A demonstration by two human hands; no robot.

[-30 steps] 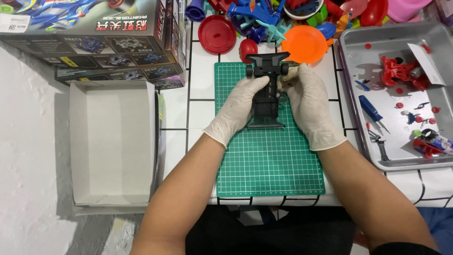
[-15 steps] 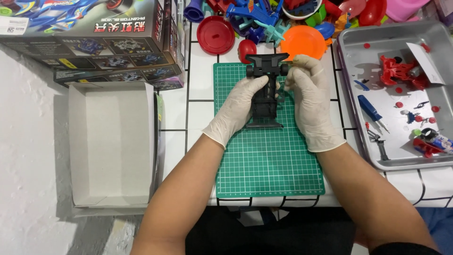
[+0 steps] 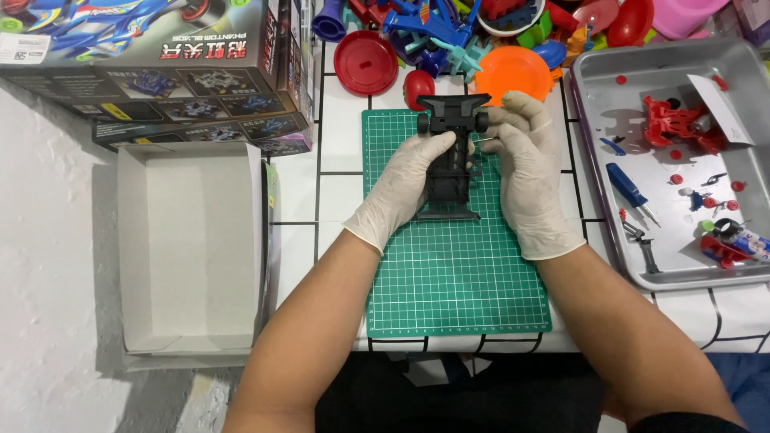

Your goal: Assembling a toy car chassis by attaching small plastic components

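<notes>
- Little has shifted since half a second ago: both gloved hands keep their hold on the black plastic toy-car chassis (image 3: 451,156), which stays lengthwise on the green gridded cutting mat (image 3: 457,281), wheeled end away from the person.
- Well left of the fingers, an open white cardboard box tray (image 3: 192,248) lies with nothing showing inside; beyond it sits the printed model-car kit box (image 3: 160,64).
- The left hand (image 3: 405,184) curls its fingers against the chassis's left edge, closed on it.
- Just beyond the fingertips lie a round red plastic lid (image 3: 366,61), a small red ball-like piece (image 3: 417,87) and a heap of blue plastic toy parts (image 3: 433,28); an orange plastic dish (image 3: 513,74) touches the right hand's knuckles from behind.
- The right hand (image 3: 525,172) clasps the chassis's right side near the front wheels, thumb and forefinger pinched together at a thin metal pin; whether the pin is gripped I cannot tell.
- Right of those fingers, apart from them, a metal baking tray (image 3: 593,200) holds a red plastic car part (image 3: 678,124), a white paper slip (image 3: 720,98), a blue-handled screwdriver (image 3: 627,186), scattered small red round pieces and a small tube at its near right corner.
</notes>
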